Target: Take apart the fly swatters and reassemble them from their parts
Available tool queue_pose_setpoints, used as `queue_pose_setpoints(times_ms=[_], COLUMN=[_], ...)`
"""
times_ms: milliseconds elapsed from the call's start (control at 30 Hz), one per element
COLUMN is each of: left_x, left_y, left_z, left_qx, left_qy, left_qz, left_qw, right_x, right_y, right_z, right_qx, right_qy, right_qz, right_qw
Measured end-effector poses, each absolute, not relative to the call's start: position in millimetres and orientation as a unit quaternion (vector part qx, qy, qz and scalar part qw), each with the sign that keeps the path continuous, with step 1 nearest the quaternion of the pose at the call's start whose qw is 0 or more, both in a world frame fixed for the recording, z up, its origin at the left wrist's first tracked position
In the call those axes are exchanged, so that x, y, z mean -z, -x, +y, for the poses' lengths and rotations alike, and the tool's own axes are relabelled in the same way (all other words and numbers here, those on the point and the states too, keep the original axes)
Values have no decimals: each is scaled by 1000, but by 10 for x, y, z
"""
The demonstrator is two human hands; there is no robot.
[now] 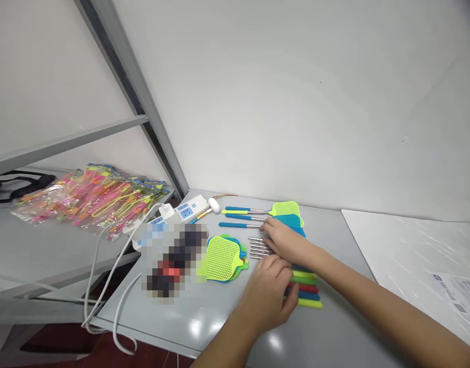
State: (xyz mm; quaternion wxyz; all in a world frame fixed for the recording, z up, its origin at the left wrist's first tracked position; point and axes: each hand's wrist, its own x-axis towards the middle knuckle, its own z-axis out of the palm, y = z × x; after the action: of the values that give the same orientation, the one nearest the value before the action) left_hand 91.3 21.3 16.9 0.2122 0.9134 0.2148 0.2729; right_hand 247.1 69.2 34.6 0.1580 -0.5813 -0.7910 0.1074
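Left grip (pixel 268 291) curled over handles (pixel 307 289), clamping impossible to tell | Right grip (pixel 287 241) at the rods (pixel 259 249), closure hidden | Rods on surface (pixel 334 340), ends bare beside fingers, near heads (pixel 222 258)

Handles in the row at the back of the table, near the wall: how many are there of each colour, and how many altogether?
Blue handles: 3
Yellow handle: 1
Total: 4
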Motion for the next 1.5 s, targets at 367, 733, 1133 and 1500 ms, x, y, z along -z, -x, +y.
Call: queue_pose_setpoints(times_ms=[367,733,1133,1500], left_x=[-178,-153,-165,-135], left_y=[-891,-912,-894,-847], left_z=[154,159,156,147], left_qx=[-139,-103,-108,-118], left_qy=[-936,-938,-942,-947], left_qz=[255,268,257,245], left_qw=[199,192,185,170], right_x=[-220,-121,-358,-562], right_y=[-3081,-3188,-2593,-2655], right_z=[161,98,893,990], right_qx=[-48,-26,32,79], right_qy=[592,606,569,588], right_qz=[-788,-776,-815,-800], right_qw=[163,169,109,93])
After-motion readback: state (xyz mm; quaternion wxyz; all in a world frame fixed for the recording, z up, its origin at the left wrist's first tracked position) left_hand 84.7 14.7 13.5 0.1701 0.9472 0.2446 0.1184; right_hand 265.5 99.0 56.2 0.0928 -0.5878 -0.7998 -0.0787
